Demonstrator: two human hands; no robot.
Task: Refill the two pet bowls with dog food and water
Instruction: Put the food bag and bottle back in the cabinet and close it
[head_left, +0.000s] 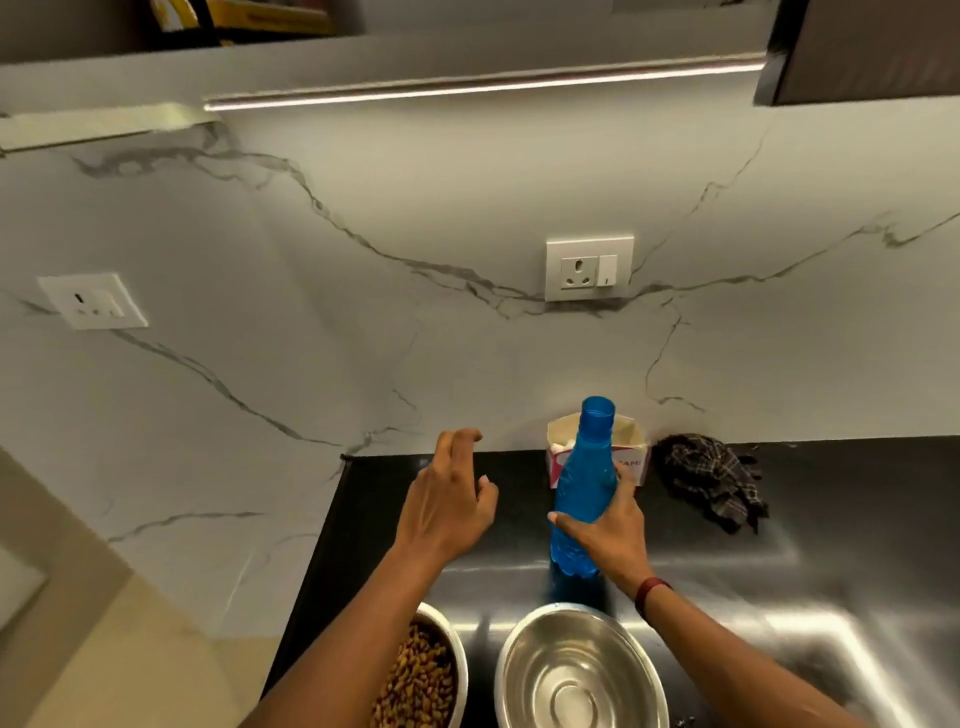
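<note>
Two steel bowls sit at the near edge of the counter (374, 493): the kibble bowl (431, 670) on the left, the empty bowl (576, 675) on the right. Behind the empty bowl the uncapped blue bottle (584, 488) is upright, with the right hand (608, 543) wrapped round its lower half. The left hand (447, 512) hovers just left of it, fingers loosely spread, holding nothing.

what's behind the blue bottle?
An open white and pink carton stands behind the blue bottle, against the marble wall. The bottle and the right hand gripping it cover the carton's middle, so its label and most contents are hidden.
</note>
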